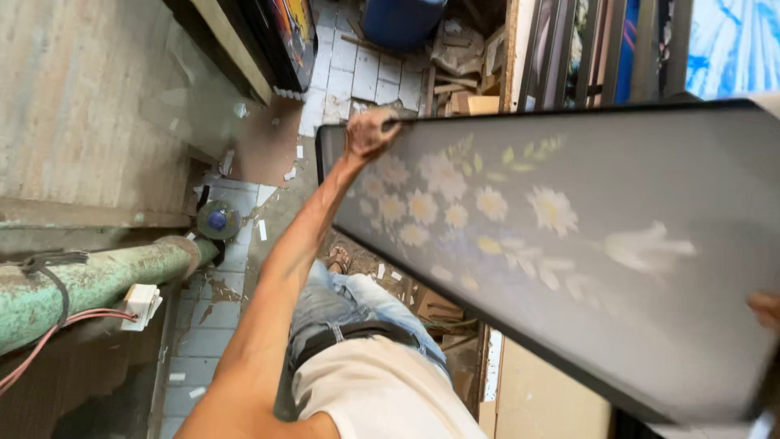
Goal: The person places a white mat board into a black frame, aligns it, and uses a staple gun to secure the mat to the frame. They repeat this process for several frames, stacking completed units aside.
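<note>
Already up off the floor: the framed flower picture (569, 244) is mid-carry.
My left hand (370, 132) is clenched on its far corner; my right hand (764, 309) at the near edge is mostly hidden, grip unclear; nothing set down yet.

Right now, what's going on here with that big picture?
A person is holding a large black-framed flower picture up off the floor, tilted. The left hand grips its far edge, fingers curled over the frame. The right hand only peeks in at the near edge, so its grip can't be made out. Below lie a tiled floor and a green pipe.
</note>
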A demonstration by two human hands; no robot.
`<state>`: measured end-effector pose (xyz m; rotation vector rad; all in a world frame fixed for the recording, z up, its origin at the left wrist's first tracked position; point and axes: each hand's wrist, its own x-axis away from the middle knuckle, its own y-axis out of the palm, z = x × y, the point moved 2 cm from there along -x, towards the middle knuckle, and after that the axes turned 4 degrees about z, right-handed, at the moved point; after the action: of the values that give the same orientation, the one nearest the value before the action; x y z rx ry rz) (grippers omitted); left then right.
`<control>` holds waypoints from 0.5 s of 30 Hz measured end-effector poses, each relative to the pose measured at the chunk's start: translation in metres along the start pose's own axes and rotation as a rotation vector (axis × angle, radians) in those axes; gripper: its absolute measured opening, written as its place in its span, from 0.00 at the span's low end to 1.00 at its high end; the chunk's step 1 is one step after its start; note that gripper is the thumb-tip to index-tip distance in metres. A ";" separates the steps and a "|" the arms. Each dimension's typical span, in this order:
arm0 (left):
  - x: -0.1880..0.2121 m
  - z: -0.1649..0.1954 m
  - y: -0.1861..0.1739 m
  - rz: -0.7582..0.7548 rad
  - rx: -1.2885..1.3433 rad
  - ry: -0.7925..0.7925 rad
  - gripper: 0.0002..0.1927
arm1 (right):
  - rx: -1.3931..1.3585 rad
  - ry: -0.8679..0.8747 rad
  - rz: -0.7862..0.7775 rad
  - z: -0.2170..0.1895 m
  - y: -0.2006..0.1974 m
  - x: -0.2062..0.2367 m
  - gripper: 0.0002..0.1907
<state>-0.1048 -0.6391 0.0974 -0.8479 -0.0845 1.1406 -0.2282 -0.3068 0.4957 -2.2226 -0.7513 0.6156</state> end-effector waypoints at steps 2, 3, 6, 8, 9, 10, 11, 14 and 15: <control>-0.048 -0.012 -0.011 0.290 -0.247 0.102 0.36 | -0.010 0.095 -0.073 0.012 0.037 -0.058 0.08; -0.067 -0.024 -0.021 0.426 -0.326 0.143 0.42 | -0.028 0.146 -0.108 0.021 0.065 -0.091 0.08; -0.085 -0.087 -0.030 0.029 0.048 -0.319 0.25 | -0.327 0.134 -0.274 0.051 0.182 -0.194 0.04; -0.068 -0.132 -0.040 -0.010 0.115 -0.418 0.23 | -0.347 0.197 -0.289 0.068 0.267 -0.255 0.06; -0.055 -0.156 -0.045 -0.040 0.157 -0.460 0.24 | -0.521 0.145 -0.361 0.070 0.314 -0.280 0.07; -0.033 -0.178 -0.050 -0.078 0.181 -0.499 0.20 | -0.415 0.170 -0.352 0.076 0.352 -0.302 0.06; -0.014 -0.201 -0.055 -0.186 0.035 -0.599 0.22 | -0.309 0.198 -0.340 0.079 0.390 -0.322 0.05; 0.040 -0.248 -0.079 -0.255 0.033 -0.779 0.25 | -0.518 0.022 -0.430 0.062 0.495 -0.385 0.07; 0.055 -0.262 -0.087 -0.451 -0.093 -1.041 0.25 | -0.428 0.014 -0.447 0.055 0.524 -0.403 0.07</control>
<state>0.1085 -0.7501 -0.0489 -0.2102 -1.1341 1.0401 -0.3779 -0.8566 0.1560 -2.3087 -1.4279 0.2288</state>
